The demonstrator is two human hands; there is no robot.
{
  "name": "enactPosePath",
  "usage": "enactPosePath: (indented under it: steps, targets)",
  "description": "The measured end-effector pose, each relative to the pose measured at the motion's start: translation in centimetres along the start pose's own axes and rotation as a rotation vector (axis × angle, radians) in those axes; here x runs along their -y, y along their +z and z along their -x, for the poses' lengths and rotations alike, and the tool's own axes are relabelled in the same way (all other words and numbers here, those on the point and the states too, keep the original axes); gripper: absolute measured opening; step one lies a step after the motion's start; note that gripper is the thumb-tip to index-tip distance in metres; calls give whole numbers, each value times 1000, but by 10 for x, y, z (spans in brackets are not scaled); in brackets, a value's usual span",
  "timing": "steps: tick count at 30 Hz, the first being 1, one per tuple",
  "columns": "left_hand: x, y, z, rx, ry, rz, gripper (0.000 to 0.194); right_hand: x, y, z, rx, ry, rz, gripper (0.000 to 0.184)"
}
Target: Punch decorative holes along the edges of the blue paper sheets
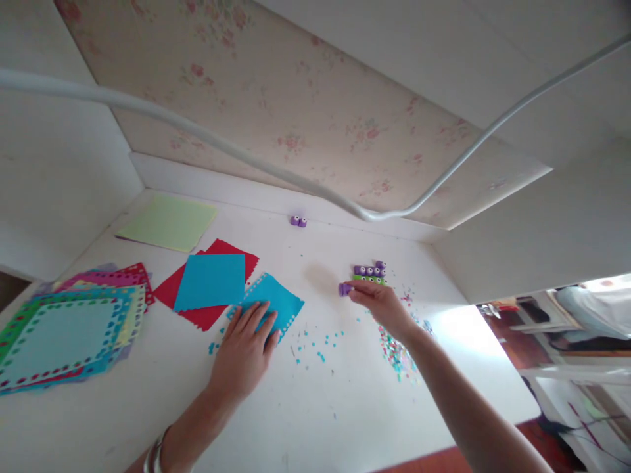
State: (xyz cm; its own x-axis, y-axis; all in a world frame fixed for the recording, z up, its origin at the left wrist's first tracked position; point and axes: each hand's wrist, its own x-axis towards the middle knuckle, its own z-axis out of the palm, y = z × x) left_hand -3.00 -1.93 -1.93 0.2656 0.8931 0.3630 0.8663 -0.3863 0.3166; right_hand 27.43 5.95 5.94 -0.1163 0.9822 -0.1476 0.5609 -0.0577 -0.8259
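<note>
My left hand [245, 348] lies with fingers spread on a blue sheet of paper [279, 299], whose upper left edge has a row of punched holes. Between the thumb and fingers of my right hand [382, 303] is a small purple craft punch [344, 289], held to the right of the sheet and apart from it. Just beyond that hand stand several purple craft punches [369, 270] in a row, with green craft punches [363, 280] partly hidden by my fingers. Blue punched-out dots [320, 357] lie scattered near the sheet.
Another blue sheet [211, 279] rests on red sheets [170, 287]. At the left is a stack of hole-edged coloured papers [73, 335], with pale green paper [170, 220] behind. Two purple punches [298, 221] stand by the wall. Mixed confetti [394, 351] lies under my right forearm. A white cable [236, 151] hangs across.
</note>
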Motion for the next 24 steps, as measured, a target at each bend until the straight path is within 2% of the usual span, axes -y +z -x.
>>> enactPosePath:
  steps: [2,4,7,9,12,18,21,24]
  targets:
    - [0,0,0,9,-3,1,32,-13,-31,-22,-165,24,101,45]
    - [0,-1,0,14,-9,3,33,-24,-60,-42,-283,71,389,49]
    - [0,0,0,19,-18,8,34,-34,-94,-68,-323,106,566,42]
    - [1,0,0,25,-21,12,35,-38,-108,-81,-299,85,642,32]
    - [1,1,0,26,-24,13,35,-44,-115,-94,-195,20,740,22]
    - [2,1,-1,35,-14,-15,34,-58,-112,-103,-16,-39,848,26]
    - [2,2,-2,45,-13,-25,35,-63,-114,-105,16,-31,877,26]
    - [3,2,-2,45,-18,-21,35,-68,-118,-107,-20,11,900,34]
